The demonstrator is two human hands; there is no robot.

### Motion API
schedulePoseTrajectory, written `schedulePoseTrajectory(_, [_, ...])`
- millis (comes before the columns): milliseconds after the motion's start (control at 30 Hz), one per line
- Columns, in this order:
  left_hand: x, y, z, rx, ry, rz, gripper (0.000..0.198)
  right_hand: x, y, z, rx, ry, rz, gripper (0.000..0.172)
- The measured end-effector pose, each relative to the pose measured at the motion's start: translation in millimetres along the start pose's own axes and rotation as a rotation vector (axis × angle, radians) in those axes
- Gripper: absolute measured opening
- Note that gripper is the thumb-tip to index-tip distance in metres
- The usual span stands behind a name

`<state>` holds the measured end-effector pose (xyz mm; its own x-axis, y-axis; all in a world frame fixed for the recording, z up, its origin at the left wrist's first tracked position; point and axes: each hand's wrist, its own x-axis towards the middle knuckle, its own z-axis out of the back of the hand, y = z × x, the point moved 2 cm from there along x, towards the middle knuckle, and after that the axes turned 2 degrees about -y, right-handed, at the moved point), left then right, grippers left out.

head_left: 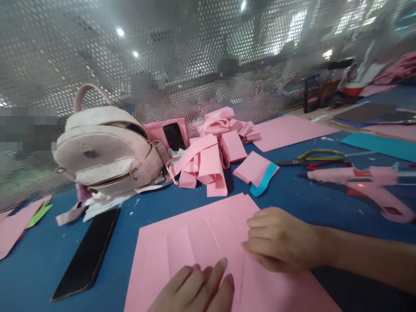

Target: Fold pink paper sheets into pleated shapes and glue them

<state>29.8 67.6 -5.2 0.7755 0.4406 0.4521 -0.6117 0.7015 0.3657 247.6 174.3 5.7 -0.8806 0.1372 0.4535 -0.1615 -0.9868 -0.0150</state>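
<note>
A large pink paper sheet [195, 247] with several fold creases lies on the blue table [39, 260] in front of me. My left hand [198, 290] rests flat on its near edge, fingers stretched out and pressing the paper. My right hand [279, 238] lies on the sheet's right side with its fingers curled together, pinching or pressing a fold; what is under them is hidden.
A black phone [86, 255] lies left of the sheet. Behind stand a pale pink backpack [107, 151], a heap of folded pink strips [211, 151] and a second phone [173, 136]. Scissors [312, 158] and a pink glue gun [360, 186] lie to the right. A perforated screen [195, 65] closes the back.
</note>
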Motion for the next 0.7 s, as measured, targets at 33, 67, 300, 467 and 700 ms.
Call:
schedulePoseTrajectory(33, [1, 0, 3.9, -0.010, -0.006, -0.013, 0.023, 0, 1, 0, 0.010, -0.022, 0.002, 0.037])
schedulePoseTrajectory(67, [1, -1, 8.0, -0.021, -0.004, -0.023, 0.025, -1, 1, 2, 0.034, -0.039, 0.001, 0.038])
schedulePoseTrajectory(300, [8, -19, 34.3, 0.037, 0.190, -0.098, 0.039, -4, 8, 14, 0.198, -0.088, -0.107, 0.036])
schedulePoseTrajectory(467, [17, -32, 40.5, 0.050, 0.146, -0.047, 0.034, -6, 18, 16, 0.151, -0.070, -0.131, 0.039])
schedulePoseTrajectory(700, [21, -29, 63.4, -0.002, -0.003, 0.005, 0.023, 8, 33, 52, -0.038, -0.122, -0.138, 0.038])
